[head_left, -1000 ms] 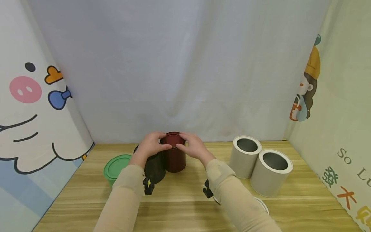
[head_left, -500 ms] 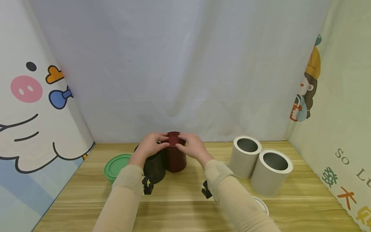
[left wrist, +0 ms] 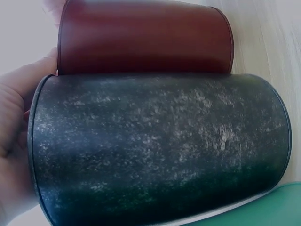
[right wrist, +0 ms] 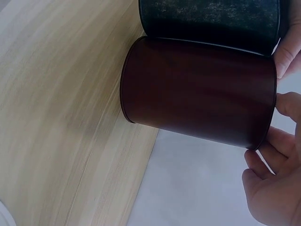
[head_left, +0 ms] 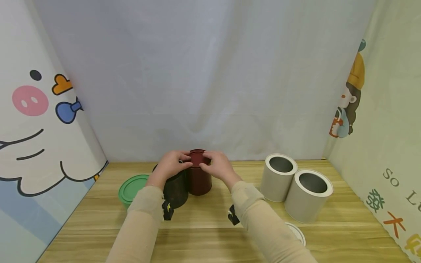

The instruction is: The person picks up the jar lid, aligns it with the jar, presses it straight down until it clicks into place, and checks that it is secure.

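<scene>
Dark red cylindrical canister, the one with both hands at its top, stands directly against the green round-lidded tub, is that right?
Not quite: the dark red cylindrical canister stands against the mottled black cylindrical canister, which the left wrist view shows between it and the green round-lidded tub. The left hand and right hand are indeed at the red canister's top.

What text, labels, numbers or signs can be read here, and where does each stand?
"So L": right wall; next letter cut off.
"發": green character, same wall.
"大": orange-red character, same wall.
Yellow character, same wall: cut off, unreadable.
Yellow marks on the black wrist mount: too small.
Red tin, black tin, green tin, farther white tin, nearer white tin: no lettering shows.
</scene>
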{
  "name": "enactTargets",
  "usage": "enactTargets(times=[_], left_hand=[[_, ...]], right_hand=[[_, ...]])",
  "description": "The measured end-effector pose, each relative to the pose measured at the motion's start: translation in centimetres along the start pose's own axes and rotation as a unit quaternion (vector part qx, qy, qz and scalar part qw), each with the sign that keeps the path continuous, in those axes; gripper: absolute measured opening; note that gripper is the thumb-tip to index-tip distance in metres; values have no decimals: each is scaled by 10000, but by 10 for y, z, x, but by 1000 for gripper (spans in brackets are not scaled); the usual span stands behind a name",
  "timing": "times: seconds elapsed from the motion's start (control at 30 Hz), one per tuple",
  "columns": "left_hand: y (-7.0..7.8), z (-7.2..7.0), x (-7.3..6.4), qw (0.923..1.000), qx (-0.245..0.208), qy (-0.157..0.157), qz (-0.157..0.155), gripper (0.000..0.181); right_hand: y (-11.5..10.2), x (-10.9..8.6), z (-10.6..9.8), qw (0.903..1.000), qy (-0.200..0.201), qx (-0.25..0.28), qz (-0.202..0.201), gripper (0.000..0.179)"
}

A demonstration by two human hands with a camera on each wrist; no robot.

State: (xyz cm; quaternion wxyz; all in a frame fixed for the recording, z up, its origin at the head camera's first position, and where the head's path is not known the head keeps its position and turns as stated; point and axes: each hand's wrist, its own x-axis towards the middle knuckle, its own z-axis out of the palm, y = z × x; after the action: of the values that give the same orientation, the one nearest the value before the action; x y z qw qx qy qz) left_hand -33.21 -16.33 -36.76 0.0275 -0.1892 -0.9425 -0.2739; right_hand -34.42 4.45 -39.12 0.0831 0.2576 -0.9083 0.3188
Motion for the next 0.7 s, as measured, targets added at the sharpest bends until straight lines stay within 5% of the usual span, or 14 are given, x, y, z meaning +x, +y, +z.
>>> enactTargets(times=[0.7], left_hand=[[0, -2, 4, 9993, -215, -104, -276, 36]], right_hand=[[-10, -4, -3, 9993, -16, 147, 345, 44]])
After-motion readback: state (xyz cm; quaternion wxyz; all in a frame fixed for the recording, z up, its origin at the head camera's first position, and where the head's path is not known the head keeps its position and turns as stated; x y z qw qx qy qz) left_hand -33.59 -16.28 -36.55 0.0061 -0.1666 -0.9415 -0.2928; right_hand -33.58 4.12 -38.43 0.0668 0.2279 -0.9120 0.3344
